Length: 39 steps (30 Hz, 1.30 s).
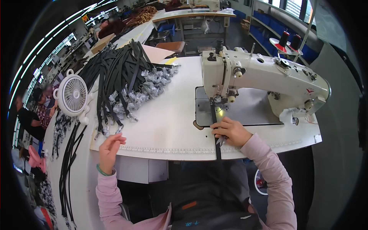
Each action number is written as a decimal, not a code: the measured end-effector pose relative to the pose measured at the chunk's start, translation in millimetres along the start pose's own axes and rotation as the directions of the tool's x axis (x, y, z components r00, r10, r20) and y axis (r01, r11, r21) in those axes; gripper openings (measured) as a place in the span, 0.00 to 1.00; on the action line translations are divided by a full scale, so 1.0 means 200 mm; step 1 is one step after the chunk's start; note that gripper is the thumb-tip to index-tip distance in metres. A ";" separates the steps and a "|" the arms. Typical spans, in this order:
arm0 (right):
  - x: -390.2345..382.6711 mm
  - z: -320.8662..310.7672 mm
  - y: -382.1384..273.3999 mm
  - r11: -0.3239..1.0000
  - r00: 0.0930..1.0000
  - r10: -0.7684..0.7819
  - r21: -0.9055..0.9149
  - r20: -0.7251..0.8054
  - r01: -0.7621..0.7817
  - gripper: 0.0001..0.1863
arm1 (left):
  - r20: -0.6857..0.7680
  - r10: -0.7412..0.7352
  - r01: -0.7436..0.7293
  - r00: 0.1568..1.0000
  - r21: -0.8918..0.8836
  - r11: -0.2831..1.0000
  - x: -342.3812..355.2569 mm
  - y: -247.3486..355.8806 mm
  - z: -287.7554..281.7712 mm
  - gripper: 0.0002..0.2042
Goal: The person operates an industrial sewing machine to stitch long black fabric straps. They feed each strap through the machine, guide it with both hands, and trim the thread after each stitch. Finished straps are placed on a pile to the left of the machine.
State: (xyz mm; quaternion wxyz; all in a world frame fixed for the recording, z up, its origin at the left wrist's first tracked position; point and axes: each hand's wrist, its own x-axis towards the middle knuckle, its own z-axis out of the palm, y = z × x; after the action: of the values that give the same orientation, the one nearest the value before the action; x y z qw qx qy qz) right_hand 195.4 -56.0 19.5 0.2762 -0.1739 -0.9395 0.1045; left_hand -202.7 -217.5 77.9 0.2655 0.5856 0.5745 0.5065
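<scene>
Our right grip (pixel 230 132) pinches the black strap (pixel 218 153) in front of the sewing machine (pixel 245 71), likely to guide it straight in. Left of the machine, our left grip (pixel 110 148) hangs loose, unladen, near heaped straps (pixel 128 67) presumably placed within reach.

The right hand (pixel 232 132) rests on a black strap (pixel 218 152) running under a white industrial sewing machine's (pixel 264 69) head, a pointed metal tool (pixel 221 141) tucked in its grasp. The left hand (pixel 109 148), loosely curled, is near heaped black straps (pixel 122 63) with plastic-wrapped ends (pixel 134 99).
</scene>
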 end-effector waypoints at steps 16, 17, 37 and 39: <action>-0.02 0.00 -0.01 0.999 0.999 -0.024 0.021 -0.035 0.024 0.10 | 0.473 0.556 -0.720 0.684 0.313 0.620 0.52 -0.06 1.24 0.09; -0.02 -0.01 -0.01 1.000 0.999 -0.018 0.022 -0.028 0.019 0.10 | 0.471 0.556 -0.719 0.685 0.309 0.623 0.53 -0.06 1.24 0.09; 0.01 -0.02 -0.03 1.000 1.000 -0.011 -0.024 0.008 0.011 0.10 | 0.483 0.519 -0.691 0.705 0.305 0.655 0.54 -0.18 1.26 0.17; 0.02 -0.02 -0.04 1.000 1.000 -0.007 -0.027 0.009 0.008 0.11 | 0.489 0.512 -0.690 0.706 0.311 0.654 0.53 -0.18 1.26 0.18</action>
State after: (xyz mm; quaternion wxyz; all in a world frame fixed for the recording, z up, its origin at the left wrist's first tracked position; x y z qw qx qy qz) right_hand 192.7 -61.6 27.0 0.2699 -0.1736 -0.9427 0.0917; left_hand -9.4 -41.1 -11.4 0.0278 0.8725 0.3893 0.2940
